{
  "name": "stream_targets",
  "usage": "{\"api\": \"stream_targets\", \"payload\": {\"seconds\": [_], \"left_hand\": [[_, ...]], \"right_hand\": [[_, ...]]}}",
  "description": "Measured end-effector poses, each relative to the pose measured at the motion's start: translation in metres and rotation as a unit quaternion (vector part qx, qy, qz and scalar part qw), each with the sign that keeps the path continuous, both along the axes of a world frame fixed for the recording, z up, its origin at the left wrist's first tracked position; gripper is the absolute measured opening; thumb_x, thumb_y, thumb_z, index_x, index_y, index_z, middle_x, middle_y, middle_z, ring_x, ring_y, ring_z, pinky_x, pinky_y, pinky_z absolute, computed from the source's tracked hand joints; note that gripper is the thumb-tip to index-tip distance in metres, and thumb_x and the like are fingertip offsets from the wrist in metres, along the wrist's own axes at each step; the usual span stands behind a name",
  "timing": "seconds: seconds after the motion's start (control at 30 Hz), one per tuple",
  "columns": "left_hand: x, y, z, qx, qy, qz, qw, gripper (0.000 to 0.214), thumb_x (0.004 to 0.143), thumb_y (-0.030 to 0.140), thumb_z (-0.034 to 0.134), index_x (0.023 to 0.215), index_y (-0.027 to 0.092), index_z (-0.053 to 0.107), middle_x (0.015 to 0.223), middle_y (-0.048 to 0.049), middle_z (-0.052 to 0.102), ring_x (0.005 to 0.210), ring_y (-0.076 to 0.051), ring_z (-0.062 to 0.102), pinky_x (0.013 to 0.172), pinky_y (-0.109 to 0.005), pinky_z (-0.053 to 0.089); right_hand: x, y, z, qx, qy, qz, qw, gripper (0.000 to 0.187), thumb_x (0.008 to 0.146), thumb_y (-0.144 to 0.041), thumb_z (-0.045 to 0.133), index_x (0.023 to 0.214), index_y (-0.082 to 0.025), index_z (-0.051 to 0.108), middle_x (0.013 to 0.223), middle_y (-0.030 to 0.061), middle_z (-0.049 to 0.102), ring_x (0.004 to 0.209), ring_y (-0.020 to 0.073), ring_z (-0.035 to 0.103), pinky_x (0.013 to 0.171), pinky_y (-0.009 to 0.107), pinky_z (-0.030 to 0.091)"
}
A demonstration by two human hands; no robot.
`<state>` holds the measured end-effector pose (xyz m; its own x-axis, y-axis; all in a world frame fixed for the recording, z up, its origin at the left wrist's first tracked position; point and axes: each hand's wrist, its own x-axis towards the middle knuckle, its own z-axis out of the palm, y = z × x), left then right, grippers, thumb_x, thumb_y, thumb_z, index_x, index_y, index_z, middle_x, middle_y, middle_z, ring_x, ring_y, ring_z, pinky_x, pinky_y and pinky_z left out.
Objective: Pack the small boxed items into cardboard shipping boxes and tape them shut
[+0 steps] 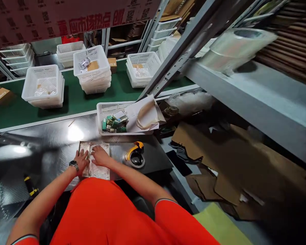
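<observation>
In front of my body on the metal bench is a shallow open cardboard box (109, 149), with crumpled clear plastic wrap (98, 170) inside. My left hand (82, 160), with a watch on the wrist, lies over the box's left part, fingers spread on the plastic. Over the middle of the box is my right hand (100, 156), its fingers bent but apart and touching the plastic. What lies beneath the plastic I cannot make out. To the right stands a tape dispenser (135, 154) with a yellow-orange handle.
Beyond the box, a white basket (100, 119) holds small green boxes (113, 123) and papers (145, 114). Stacked white baskets (91, 73) stand on the green conveyor belt (73, 98). A metal shelf (234, 92) with tape rolls (234, 47) juts in at right, above cardboard sheets (219, 153).
</observation>
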<state>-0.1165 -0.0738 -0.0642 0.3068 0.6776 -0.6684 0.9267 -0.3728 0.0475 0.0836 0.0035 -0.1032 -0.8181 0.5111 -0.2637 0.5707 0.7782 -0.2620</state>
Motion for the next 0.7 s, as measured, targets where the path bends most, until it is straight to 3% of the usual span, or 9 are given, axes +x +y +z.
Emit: {"api": "stream_targets", "payload": {"seconds": [0.13, 0.23, 0.3, 0.37, 0.43, 0.53, 0.6, 0.7], "left_hand": [[0.002, -0.003, 0.001, 0.005, 0.005, 0.008, 1.000, 0.107, 0.072, 0.030, 0.108, 0.170, 0.024, 0.066, 0.200, -0.0246, 0.019, 0.183, -0.061, 0.016, 0.145, -0.084, 0.018], [-0.001, -0.005, -0.001, 0.007, 0.003, 0.018, 1.000, 0.109, 0.071, 0.031, 0.109, 0.171, 0.027, 0.064, 0.201, -0.0220, 0.017, 0.184, -0.058, 0.016, 0.146, -0.080, 0.020], [-0.001, -0.005, -0.004, 0.008, 0.002, 0.020, 1.000, 0.106, 0.073, 0.030, 0.108, 0.170, 0.026, 0.066, 0.202, -0.0220, 0.017, 0.185, -0.057, 0.016, 0.147, -0.079, 0.020], [-0.001, -0.005, -0.006, 0.007, 0.003, 0.023, 1.000, 0.103, 0.074, 0.030, 0.106, 0.169, 0.026, 0.066, 0.202, -0.0213, 0.017, 0.185, -0.056, 0.015, 0.147, -0.079, 0.021], [0.000, -0.005, -0.009, 0.004, 0.000, 0.027, 1.000, 0.105, 0.074, 0.032, 0.105, 0.171, 0.028, 0.065, 0.202, -0.0200, 0.017, 0.186, -0.055, 0.015, 0.146, -0.080, 0.021], [0.001, -0.006, -0.012, -0.002, 0.001, 0.036, 0.999, 0.110, 0.073, 0.031, 0.104, 0.174, 0.030, 0.061, 0.203, -0.0198, 0.014, 0.186, -0.057, 0.012, 0.145, -0.082, 0.020], [0.000, -0.007, -0.014, -0.001, 0.005, 0.038, 0.999, 0.111, 0.071, 0.027, 0.103, 0.174, 0.030, 0.062, 0.203, -0.0203, 0.013, 0.185, -0.058, 0.011, 0.145, -0.082, 0.019], [0.000, -0.008, -0.014, 0.000, 0.008, 0.038, 0.999, 0.112, 0.068, 0.024, 0.102, 0.173, 0.030, 0.063, 0.203, -0.0202, 0.012, 0.186, -0.058, 0.011, 0.146, -0.081, 0.018]], "right_hand": [[-0.004, -0.003, -0.026, -0.008, -0.061, 0.023, 0.998, 0.067, 0.090, -0.048, 0.097, 0.148, -0.016, 0.083, 0.167, 0.0271, 0.065, 0.157, 0.0479, 0.056, 0.135, 0.068, 0.042], [0.012, -0.002, -0.039, -0.003, -0.095, 0.022, 0.995, 0.042, 0.094, -0.031, 0.091, 0.133, -0.017, 0.089, 0.161, 0.0258, 0.070, 0.155, 0.0460, 0.059, 0.137, 0.066, 0.039], [0.021, 0.001, -0.042, -0.002, -0.106, 0.027, 0.994, 0.035, 0.097, -0.024, 0.084, 0.131, -0.016, 0.088, 0.156, 0.0263, 0.073, 0.152, 0.0448, 0.062, 0.137, 0.065, 0.039], [0.025, 0.002, -0.043, -0.005, -0.097, 0.027, 0.995, 0.048, 0.096, -0.019, 0.082, 0.143, -0.015, 0.083, 0.155, 0.0263, 0.073, 0.149, 0.0442, 0.064, 0.136, 0.066, 0.040], [0.024, 0.001, -0.042, -0.014, -0.067, 0.017, 0.997, 0.073, 0.091, -0.017, 0.085, 0.163, -0.017, 0.071, 0.164, 0.0270, 0.068, 0.149, 0.0444, 0.065, 0.134, 0.066, 0.042], [0.018, 0.001, -0.039, -0.028, -0.035, 0.003, 0.999, 0.099, 0.089, -0.017, 0.088, 0.181, -0.025, 0.054, 0.190, 0.0283, 0.042, 0.168, 0.0499, 0.049, 0.136, 0.068, 0.041], [0.015, 0.003, -0.037, -0.040, -0.060, 0.002, 0.997, 0.102, 0.088, -0.018, 0.091, 0.182, -0.028, 0.054, 0.197, 0.0268, 0.028, 0.178, 0.0532, 0.034, 0.138, 0.073, 0.035], [0.013, 0.003, -0.034, -0.088, -0.105, 0.022, 0.990, 0.091, 0.088, -0.032, 0.095, 0.174, -0.024, 0.066, 0.196, 0.0291, 0.028, 0.180, 0.0564, 0.029, 0.140, 0.079, 0.029]]}}
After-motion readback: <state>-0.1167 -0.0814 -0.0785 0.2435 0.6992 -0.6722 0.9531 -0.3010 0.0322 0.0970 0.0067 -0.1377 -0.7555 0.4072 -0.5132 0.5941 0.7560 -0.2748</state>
